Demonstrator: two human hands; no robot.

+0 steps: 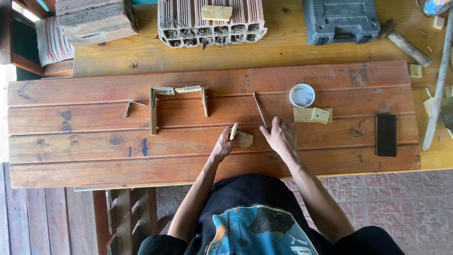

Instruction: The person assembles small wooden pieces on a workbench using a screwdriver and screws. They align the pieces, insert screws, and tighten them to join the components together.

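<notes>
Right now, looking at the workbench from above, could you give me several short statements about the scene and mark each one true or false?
1. The left hand touches small pale wooden pieces. True.
2. The right hand rests on the black case. False: it is at the lower end of a thin metal rod; the black case lies far off.
3. A white round dish stands on the red-brown planks. True.
4. The dark flat rectangular object lies left of both hands. False: it lies to their right.

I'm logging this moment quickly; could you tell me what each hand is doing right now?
Left hand: closed on a small pale wooden piece, beside a drilled wooden block.
Right hand: fingers on the thin metal rod; grip cannot be told.
</notes>
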